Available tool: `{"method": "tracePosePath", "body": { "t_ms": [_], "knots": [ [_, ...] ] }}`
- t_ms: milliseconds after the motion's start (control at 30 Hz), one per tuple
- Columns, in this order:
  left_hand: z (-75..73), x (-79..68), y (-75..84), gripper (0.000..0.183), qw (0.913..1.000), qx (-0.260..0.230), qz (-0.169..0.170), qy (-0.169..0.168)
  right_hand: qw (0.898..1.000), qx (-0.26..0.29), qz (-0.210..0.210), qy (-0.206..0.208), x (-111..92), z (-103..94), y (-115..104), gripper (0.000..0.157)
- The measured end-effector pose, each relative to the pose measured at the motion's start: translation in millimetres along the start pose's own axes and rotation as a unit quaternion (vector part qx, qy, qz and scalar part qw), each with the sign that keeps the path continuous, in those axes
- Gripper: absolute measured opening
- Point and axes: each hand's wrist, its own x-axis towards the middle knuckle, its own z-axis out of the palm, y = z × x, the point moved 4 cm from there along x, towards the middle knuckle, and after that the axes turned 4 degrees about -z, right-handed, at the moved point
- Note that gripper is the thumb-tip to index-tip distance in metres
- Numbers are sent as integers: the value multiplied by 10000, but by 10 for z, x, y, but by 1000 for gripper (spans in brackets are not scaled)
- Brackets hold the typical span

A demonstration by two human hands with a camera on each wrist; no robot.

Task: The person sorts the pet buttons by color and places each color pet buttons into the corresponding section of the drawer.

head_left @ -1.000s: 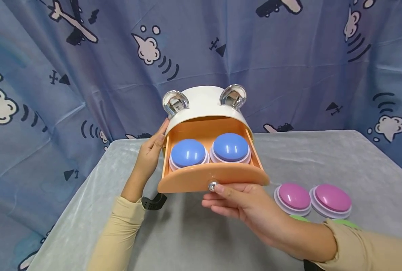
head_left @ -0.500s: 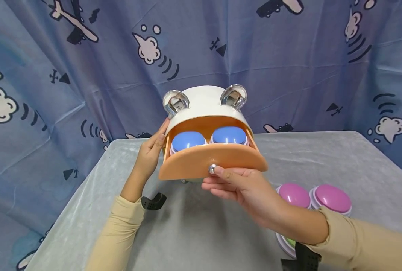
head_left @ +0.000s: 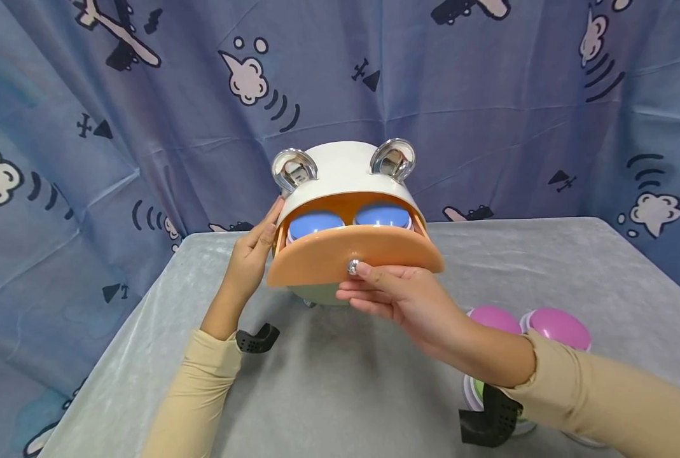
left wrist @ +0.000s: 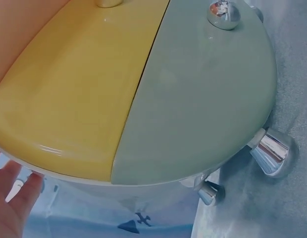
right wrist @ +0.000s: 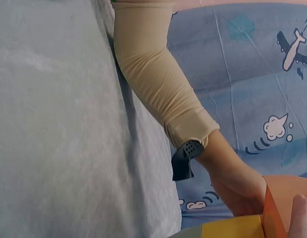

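A small round white cabinet [head_left: 340, 156] with silver ears stands mid-table. Its top orange drawer [head_left: 317, 261] is partly pulled out and holds two blue dome-shaped buttons [head_left: 381, 215] on pale bases, their lower parts hidden by the drawer front. My right hand [head_left: 414, 299] pinches the silver knob [head_left: 353, 267] between thumb and finger, the other fingers extended below it. My left hand [head_left: 250, 257] rests against the cabinet's left side with fingers fairly straight. In the left wrist view, a yellow drawer [left wrist: 79, 94] and a grey-green drawer [left wrist: 198, 104] are closed below.
Right of the cabinet lie two pink dome buttons [head_left: 560, 327] and, partly hidden under my right sleeve, green ones [head_left: 478, 387]. A grey cloth covers the table [head_left: 328, 381]. A blue patterned curtain [head_left: 340, 83] hangs close behind it.
The orange drawer has slid inward toward the cabinet with my right hand on its knob, and the blue buttons have gone deeper under the white top. My left hand stays at the side.
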Motion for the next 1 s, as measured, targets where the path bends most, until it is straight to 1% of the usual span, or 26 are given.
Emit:
{"method": "tracePosePath", "body": {
  "t_ms": [200,333,567,800,1000],
  "knots": [
    [1,6,-4,43,10000,-27,52,-24,9998,69,-186,-44,97,-38,-16,43],
    [2,6,-5,43,10000,29,12,-32,9997,97,-234,-57,144,-63,-31,45],
    [-10,-2,0,43,10000,25,-29,-7,9998,23,-196,-66,213,-56,-54,48],
    [-10,2,-9,44,9999,-21,-123,-27,9999,-4,-101,74,266,-57,-58,42],
    [-8,3,-11,44,9999,-45,-146,-16,9999,-45,-79,146,311,-77,-65,42]
  ]
}}
